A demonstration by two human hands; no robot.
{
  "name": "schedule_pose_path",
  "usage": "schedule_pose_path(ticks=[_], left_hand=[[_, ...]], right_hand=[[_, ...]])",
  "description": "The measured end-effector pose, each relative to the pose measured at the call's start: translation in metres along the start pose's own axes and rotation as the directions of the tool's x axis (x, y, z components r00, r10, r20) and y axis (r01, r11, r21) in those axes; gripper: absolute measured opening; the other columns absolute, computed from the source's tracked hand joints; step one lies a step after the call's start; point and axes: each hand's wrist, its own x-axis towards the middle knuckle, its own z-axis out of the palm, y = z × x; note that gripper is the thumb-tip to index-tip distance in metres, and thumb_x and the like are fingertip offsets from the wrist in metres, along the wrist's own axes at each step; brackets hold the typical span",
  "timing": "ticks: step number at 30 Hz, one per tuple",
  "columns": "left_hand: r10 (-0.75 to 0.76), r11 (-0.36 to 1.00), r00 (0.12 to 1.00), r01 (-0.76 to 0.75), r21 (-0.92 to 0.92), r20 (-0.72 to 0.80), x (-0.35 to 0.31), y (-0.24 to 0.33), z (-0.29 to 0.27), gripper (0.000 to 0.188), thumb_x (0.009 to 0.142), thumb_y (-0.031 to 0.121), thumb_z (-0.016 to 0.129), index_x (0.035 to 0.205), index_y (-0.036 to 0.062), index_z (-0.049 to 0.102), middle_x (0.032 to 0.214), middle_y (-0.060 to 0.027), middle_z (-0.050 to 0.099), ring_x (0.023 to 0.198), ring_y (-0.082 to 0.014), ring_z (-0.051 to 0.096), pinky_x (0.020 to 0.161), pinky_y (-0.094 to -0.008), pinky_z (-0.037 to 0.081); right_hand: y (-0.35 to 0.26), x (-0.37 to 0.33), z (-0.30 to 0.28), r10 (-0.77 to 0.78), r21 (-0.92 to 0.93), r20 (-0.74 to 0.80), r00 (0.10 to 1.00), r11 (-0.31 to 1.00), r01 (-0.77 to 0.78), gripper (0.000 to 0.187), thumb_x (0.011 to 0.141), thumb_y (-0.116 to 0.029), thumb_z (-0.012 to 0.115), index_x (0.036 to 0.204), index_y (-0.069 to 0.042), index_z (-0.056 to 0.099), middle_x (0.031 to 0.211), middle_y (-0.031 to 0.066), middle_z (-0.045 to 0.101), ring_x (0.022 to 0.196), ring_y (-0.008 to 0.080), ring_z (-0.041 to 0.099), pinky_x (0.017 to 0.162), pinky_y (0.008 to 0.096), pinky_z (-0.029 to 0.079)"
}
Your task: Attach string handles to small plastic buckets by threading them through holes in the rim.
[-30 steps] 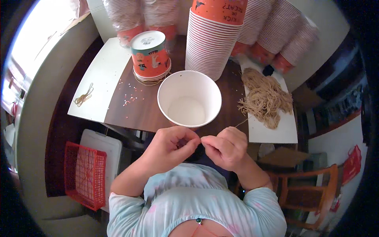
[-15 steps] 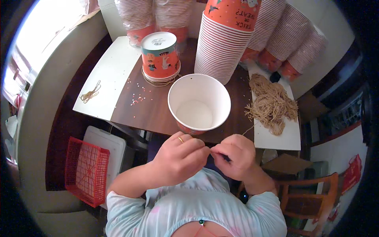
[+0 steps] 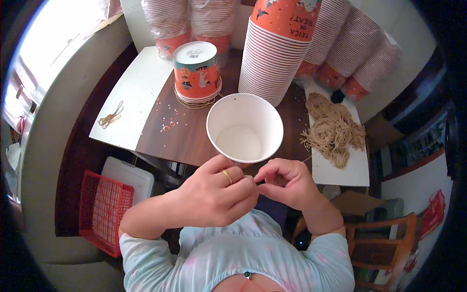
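Below centre, left hand (image 3: 216,194) and right hand (image 3: 292,184) pinch narrowly, seemingly on a strand of the right-side cord (image 3: 334,130), which looks light, limp, best held near its end.

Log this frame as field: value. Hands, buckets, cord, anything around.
hands: left hand and right hand, fingertips close together
left fingers: curled inward
held between them: too small or hidden to tell
open bucket: upright, just beyond the hands
tall bucket stack: behind the open bucket
upside-down buckets: left of the tall stack
cord heap: right white panel
looped cord: left white panel
red basket: lower left
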Motion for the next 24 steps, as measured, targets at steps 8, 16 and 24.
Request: schedule_pose_path(ticks=[8,16,24], left_hand=[[-0.005,1.000,1.000,0.005,-0.021,0.015,-0.001,-0.004,0.003,0.017,0.059,0.010,0.065,0.075,0.0064,0.059,0.073,-0.0011,0.048,0.063,-0.0152,0.051,0.064,-0.0313,0.045],[-0.719,0.663,0.678,0.735,-0.141,0.154,0.020,-0.095,0.015,0.027,0.073,0.016,0.067,0.096,0.0031,0.063,0.096,-0.0128,0.058,0.090,-0.0308,0.060,0.082,-0.0391,0.048],[-0.788,0.515,0.552,0.834,-0.197,0.273,-0.016,-0.159,0.062,0.022,0.077,0.012,0.062,0.096,-0.0001,0.067,0.087,-0.0166,0.066,0.082,-0.0278,0.065,0.075,-0.0348,0.051]], right_hand=[[-0.003,0.001,0.001,-0.143,-0.176,-0.020,0.990,0.975,0.137,0.010,0.076,0.002,0.069,0.083,-0.003,0.064,0.074,0.0011,0.056,0.062,0.0041,0.048,0.053,0.0194,0.036],[-0.007,0.020,-0.030,-0.303,-0.306,-0.209,0.930,0.923,0.232,0.003,0.079,0.001,0.064,0.080,-0.002,0.062,0.081,-0.0006,0.053,0.069,0.0049,0.048,0.060,0.0190,0.037],[-0.103,0.043,-0.097,-0.600,-0.342,-0.374,0.707,0.798,0.497,0.013,0.087,-0.016,0.061,0.087,-0.003,0.064,0.073,-0.0012,0.060,0.066,0.0034,0.052,0.058,0.0185,0.041]])
